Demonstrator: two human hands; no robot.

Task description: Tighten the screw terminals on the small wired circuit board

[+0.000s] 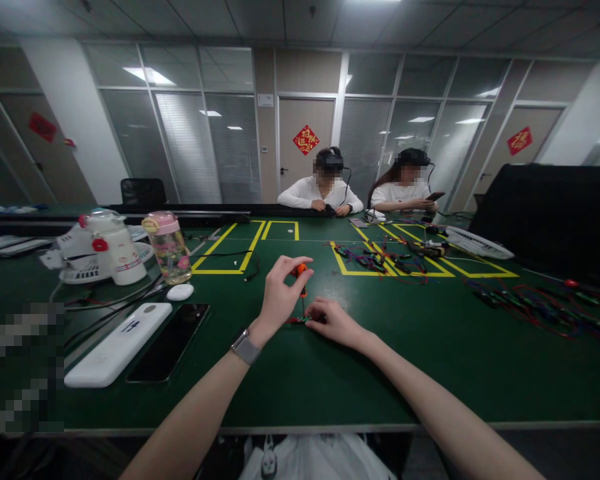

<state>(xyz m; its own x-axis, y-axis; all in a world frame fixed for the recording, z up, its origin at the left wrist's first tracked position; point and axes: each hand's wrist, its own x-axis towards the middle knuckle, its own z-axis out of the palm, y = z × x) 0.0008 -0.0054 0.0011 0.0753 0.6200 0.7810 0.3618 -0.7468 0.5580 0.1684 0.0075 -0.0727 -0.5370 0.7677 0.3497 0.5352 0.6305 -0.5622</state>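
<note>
My left hand is raised over the green table, its fingers pinched round the orange handle of a small screwdriver that stands upright. The tip points down at a small red and green wired part lying on the table. My right hand rests on the table just right of that part, fingers closed on its end and holding it in place. A watch sits on my left wrist.
At the left lie a black phone, a white power bank, a white earbud case, a pink-lidded bottle and a white fan. Wire bundles lie on the yellow-marked area. Two people sit across the table.
</note>
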